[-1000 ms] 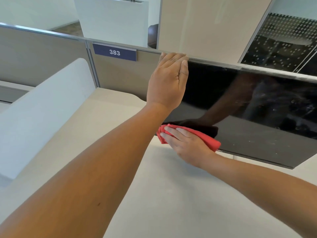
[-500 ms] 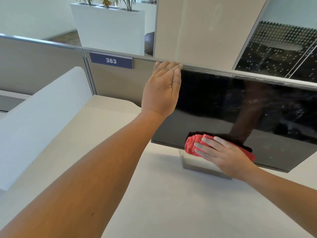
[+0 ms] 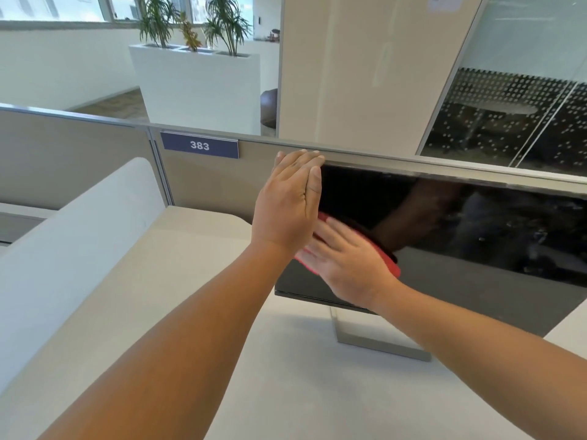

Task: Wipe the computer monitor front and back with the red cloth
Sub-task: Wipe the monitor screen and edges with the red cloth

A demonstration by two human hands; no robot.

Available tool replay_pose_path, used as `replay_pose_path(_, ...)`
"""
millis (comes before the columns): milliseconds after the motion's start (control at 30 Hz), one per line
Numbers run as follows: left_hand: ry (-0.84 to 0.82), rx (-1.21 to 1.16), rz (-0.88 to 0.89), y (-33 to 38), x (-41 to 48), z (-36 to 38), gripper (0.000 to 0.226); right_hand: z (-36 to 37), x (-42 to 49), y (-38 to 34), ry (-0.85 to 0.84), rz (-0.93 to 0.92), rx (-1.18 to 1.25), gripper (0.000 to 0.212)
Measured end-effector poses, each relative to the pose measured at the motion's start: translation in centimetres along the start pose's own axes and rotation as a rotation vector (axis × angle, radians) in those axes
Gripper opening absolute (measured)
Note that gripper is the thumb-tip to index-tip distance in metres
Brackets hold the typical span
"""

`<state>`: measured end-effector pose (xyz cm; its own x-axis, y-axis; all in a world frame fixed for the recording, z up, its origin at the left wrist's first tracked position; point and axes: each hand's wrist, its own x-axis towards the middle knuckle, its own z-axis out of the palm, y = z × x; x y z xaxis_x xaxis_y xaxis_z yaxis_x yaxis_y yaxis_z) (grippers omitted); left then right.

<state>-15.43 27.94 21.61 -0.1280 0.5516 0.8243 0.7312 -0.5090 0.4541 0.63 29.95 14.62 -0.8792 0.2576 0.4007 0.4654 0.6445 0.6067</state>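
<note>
A black computer monitor [image 3: 460,230] stands on a silver foot [image 3: 378,341] on the pale desk [image 3: 286,376], its dark screen facing me. My left hand [image 3: 286,204] grips the monitor's upper left corner, fingers over the top edge and thumb on the front. My right hand [image 3: 346,265] presses the red cloth [image 3: 387,263] flat against the left part of the screen, just below and behind my left hand. Most of the cloth is hidden under my fingers. The back of the monitor is out of sight.
A grey partition with a blue "383" plate [image 3: 199,145] runs right behind the monitor. A white curved divider [image 3: 73,242] borders the desk on the left. Beyond stand a white planter [image 3: 197,87], a beige column and a glass wall.
My right hand slid the red cloth right along the screen's lower edge, then back left and upward, beside my left hand. My left hand kept its hold on the corner. The view tilted up.
</note>
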Motion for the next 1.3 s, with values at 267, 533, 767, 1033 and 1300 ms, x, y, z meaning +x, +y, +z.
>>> replay_pose_path(267, -0.022, 0.0, 0.005, 0.1, -0.1, 0.2, 0.042, 0.4, -8.7, 0.8, -0.229, -0.176, -0.032, 0.067)
replay_pose_path(533, -0.015, -0.007, 0.004, -0.2, 0.1, 0.5, 0.043, -4.4, -1.8, 6.1, 0.175, 0.235, -0.057, 0.043)
replay_pose_path(767, -0.056, 0.006, 0.04, 1.5, -0.1, 0.8, 0.042, -2.7, -7.0, 2.8, -0.193, -0.051, 0.033, 0.066)
replay_pose_path(1033, -0.132, 0.155, 0.192, 3.2, 1.3, 0.5, 0.046, -3.7, -11.6, 4.8, -0.275, -0.057, 0.049, 0.073)
replay_pose_path(1300, -0.271, 0.025, 0.14, 9.8, -0.2, 7.2, 0.079, -4.9, -11.2, 7.4, -0.164, -0.031, 0.061, 0.064)
